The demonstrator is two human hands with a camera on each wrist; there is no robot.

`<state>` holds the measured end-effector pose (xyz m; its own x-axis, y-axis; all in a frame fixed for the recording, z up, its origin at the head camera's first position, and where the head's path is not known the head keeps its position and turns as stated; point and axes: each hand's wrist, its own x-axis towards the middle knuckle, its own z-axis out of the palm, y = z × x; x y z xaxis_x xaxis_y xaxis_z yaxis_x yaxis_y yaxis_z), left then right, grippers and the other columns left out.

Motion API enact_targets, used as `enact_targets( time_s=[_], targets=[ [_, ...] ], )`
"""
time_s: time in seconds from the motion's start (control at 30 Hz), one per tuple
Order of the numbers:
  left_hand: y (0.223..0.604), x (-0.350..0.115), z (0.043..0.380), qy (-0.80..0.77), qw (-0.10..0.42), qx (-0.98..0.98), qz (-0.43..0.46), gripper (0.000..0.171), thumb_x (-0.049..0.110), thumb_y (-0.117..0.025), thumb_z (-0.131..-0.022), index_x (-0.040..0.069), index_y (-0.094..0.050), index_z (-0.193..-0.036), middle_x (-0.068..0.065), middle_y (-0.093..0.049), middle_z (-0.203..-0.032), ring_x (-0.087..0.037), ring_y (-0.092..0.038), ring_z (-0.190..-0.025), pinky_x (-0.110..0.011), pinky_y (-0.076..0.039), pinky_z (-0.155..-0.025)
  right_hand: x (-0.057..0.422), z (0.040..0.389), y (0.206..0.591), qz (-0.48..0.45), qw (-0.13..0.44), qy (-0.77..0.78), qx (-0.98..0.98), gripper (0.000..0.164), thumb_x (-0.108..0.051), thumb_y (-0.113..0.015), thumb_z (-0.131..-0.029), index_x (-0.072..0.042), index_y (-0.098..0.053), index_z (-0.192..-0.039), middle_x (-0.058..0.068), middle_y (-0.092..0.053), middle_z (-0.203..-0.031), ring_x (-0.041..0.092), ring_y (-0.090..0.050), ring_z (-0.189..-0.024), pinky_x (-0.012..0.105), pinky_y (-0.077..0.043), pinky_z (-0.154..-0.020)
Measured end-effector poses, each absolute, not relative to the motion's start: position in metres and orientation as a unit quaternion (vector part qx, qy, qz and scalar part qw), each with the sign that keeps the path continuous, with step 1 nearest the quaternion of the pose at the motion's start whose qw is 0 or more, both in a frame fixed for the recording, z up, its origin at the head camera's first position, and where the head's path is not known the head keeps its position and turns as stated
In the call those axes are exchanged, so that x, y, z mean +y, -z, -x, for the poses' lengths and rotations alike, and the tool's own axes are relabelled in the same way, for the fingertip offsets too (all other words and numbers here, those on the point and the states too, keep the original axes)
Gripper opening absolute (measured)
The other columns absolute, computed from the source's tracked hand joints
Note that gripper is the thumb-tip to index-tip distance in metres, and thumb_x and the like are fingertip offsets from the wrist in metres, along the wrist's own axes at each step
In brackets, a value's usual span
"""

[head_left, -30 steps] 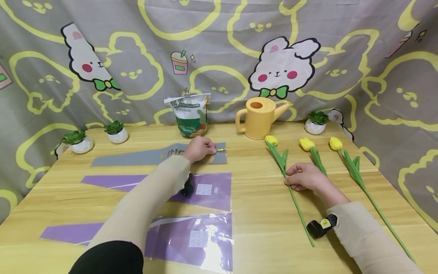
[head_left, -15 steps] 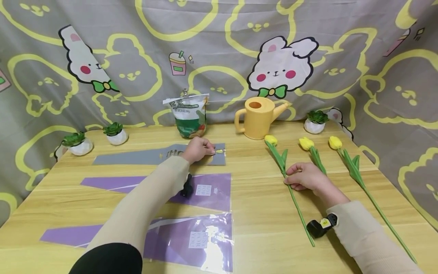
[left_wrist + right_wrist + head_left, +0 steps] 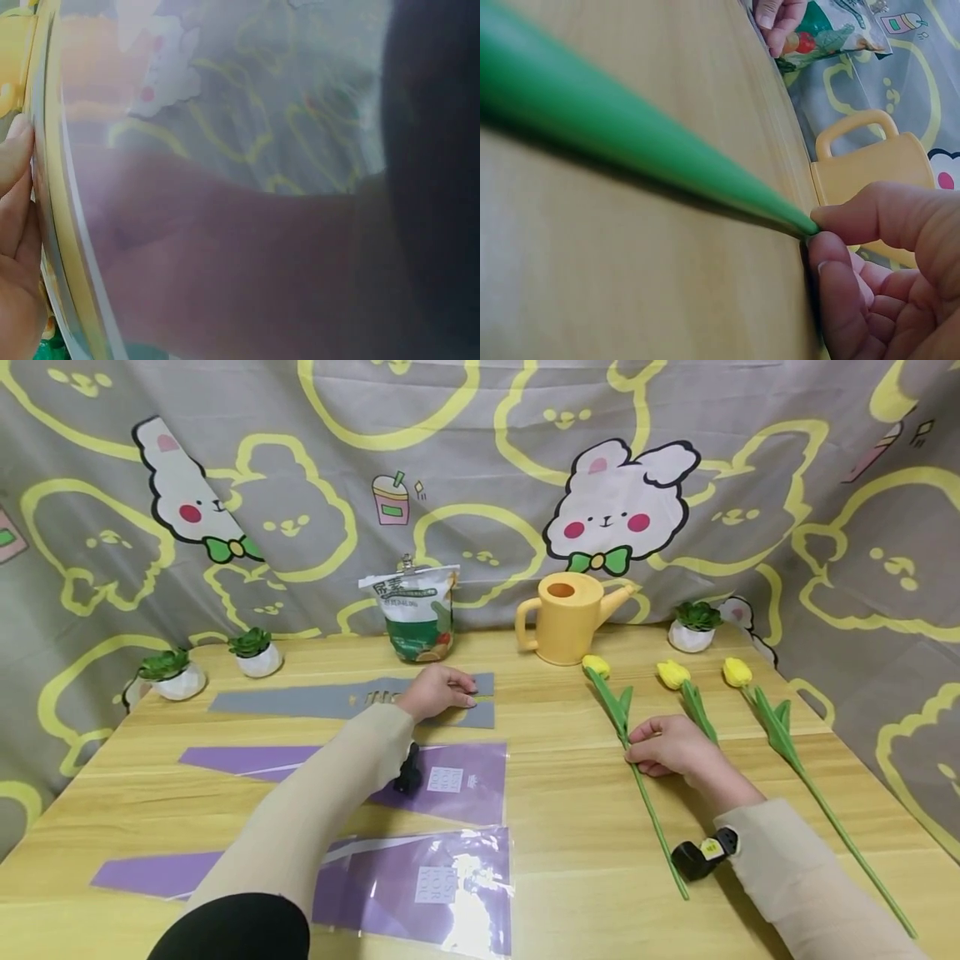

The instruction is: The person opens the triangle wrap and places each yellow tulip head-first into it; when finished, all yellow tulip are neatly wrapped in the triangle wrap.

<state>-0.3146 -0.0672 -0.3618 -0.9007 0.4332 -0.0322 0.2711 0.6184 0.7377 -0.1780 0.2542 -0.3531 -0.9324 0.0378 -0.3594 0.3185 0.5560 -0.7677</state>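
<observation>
My left hand [image 3: 433, 693] pinches the grey flower sleeve [image 3: 285, 700] near its wide right end, and the palm covers part of its gold print. In the left wrist view the thumb and fingers of the left hand [image 3: 16, 292] meet at a thin edge at the far left. My right hand [image 3: 667, 747] grips the stem of the leftmost yellow tulip [image 3: 611, 703] just under its leaves. Seen from the right wrist, thumb and forefinger pinch the green stem [image 3: 645, 142] low over the wooden table [image 3: 630, 285].
Two purple flower sleeves, one middle [image 3: 483, 789] and one near [image 3: 352, 902], lie below the grey one. Two more tulips [image 3: 672, 675] [image 3: 780, 739] lie right. Behind stand a clipped bag [image 3: 416, 622], a yellow watering can [image 3: 566, 622] and several potted succulents [image 3: 258, 656], before a patterned curtain.
My left fingers have shifted slightly at the grey sleeve, and its right end and gold print look differently creased. The right hand and the tulip stay where they were.
</observation>
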Motion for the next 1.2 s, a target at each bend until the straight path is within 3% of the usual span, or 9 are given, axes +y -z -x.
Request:
enact_targets(
  time_s=[0.27,0.77,1.0,1.2],
  targets=[
    [0.3666,-0.0645,0.3174,-0.365,0.111,0.900,-0.212,0.014,0.009,-0.069,-0.079,0.003,-0.072,-0.091,-0.008,-0.059,-0.122,-0.023,-0.049,-0.120,-0.033,-0.033,-0.104,0.2576,0.1748,0.3527,-0.101,0.156,0.461,0.868,0.035,-0.011,-0.068,-0.077,0.006,-0.052,-0.103,0.000,-0.059,-0.071,0.010,-0.057,-0.062,0.025,-0.051,-0.057],
    [0.3626,-0.0629,0.3161,-0.338,0.059,0.915,-0.212,0.011,0.012,-0.067,-0.081,0.005,-0.067,-0.073,-0.007,-0.065,-0.111,-0.020,-0.056,-0.112,-0.031,-0.038,-0.100,0.2548,0.1787,0.3513,-0.096,0.151,0.471,0.864,0.032,-0.009,-0.067,-0.077,0.006,-0.052,-0.102,-0.001,-0.058,-0.069,0.009,-0.057,-0.060,0.025,-0.051,-0.056],
    [0.3592,-0.0591,0.3131,-0.277,0.051,0.937,-0.207,0.012,0.016,-0.064,-0.084,0.008,-0.066,-0.075,-0.005,-0.065,-0.111,-0.018,-0.057,-0.110,-0.031,-0.042,-0.097,0.2550,0.1790,0.3521,-0.099,0.153,0.473,0.862,0.032,-0.009,-0.067,-0.077,0.006,-0.052,-0.102,-0.001,-0.057,-0.069,0.009,-0.056,-0.060,0.024,-0.050,-0.056],
    [0.3610,-0.0581,0.3097,-0.238,0.037,0.946,-0.216,0.014,0.018,-0.062,-0.085,0.009,-0.066,-0.076,-0.004,-0.068,-0.100,-0.015,-0.060,-0.099,-0.031,-0.046,-0.091,0.2549,0.1782,0.3540,-0.098,0.154,0.476,0.860,0.033,-0.008,-0.067,-0.077,0.006,-0.052,-0.102,-0.001,-0.057,-0.069,0.009,-0.056,-0.060,0.024,-0.051,-0.056]
  ],
)
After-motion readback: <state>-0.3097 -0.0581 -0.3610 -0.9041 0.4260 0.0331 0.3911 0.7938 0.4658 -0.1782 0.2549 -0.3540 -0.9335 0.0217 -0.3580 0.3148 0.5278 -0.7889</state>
